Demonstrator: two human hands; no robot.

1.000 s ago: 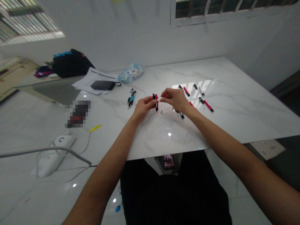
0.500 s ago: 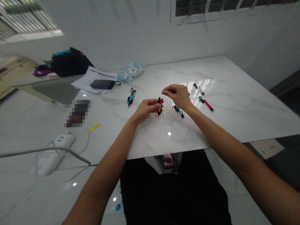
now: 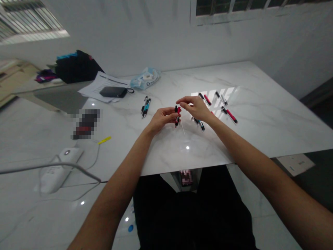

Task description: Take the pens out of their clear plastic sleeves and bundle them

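My left hand (image 3: 164, 118) pinches a red-and-black pen (image 3: 178, 116) upright between thumb and fingers, with its black end at the top. Just above and to the right of that pen's top is my right hand (image 3: 195, 107); its thumb and forefinger are drawn together, and anything between them is too small to make out. A thin white pen refill (image 3: 183, 128) slants downward on the table just beside the left fingertips. Under the right hand lie teal-and-black pen parts (image 3: 201, 125), partly hidden by the wrist.
Disassembled pens, one red (image 3: 231, 116) and one white (image 3: 224, 100), lie to the right, with red pen parts (image 3: 207, 99) behind the right hand. Several pens (image 3: 146, 107) lie left. Farther back are a black pouch (image 3: 113, 92), papers (image 3: 104, 79) and a wipes packet (image 3: 145, 79).
My right hand has moved slightly left and down, closer to the top of the pen. Red pen parts behind it have come into view. My left hand keeps its hold.
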